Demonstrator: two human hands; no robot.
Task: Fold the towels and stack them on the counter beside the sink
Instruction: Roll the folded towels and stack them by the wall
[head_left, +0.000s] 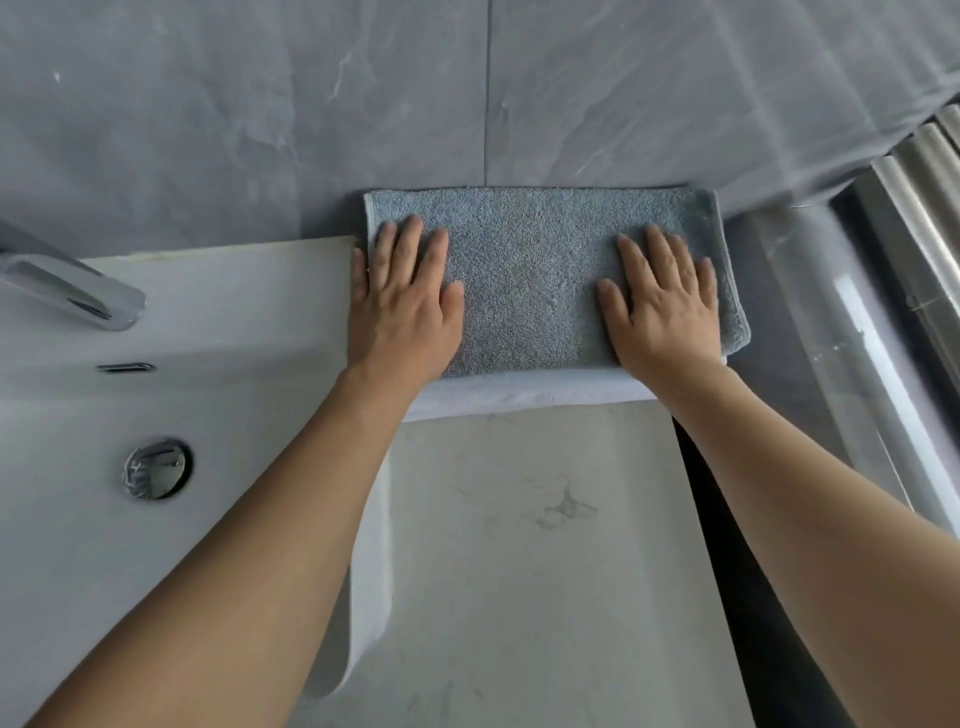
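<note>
A folded grey-blue towel (530, 270) lies against the grey wall on top of a folded white towel (519, 397), whose near edge shows beneath it. Both sit on the pale marble counter (530, 545) right of the sink (171, 332). My left hand (402, 306) presses flat on the grey towel's left end, its fingers straight. On the towel's right end my right hand (662, 312) lies flat the same way. Neither hand grips anything.
A chrome tap (67, 286) juts over the white basin, with a round drain (156, 470) below it. The counter's right edge drops to a dark gap (727, 519). A glass shower panel and metal rails (914, 218) stand at the far right.
</note>
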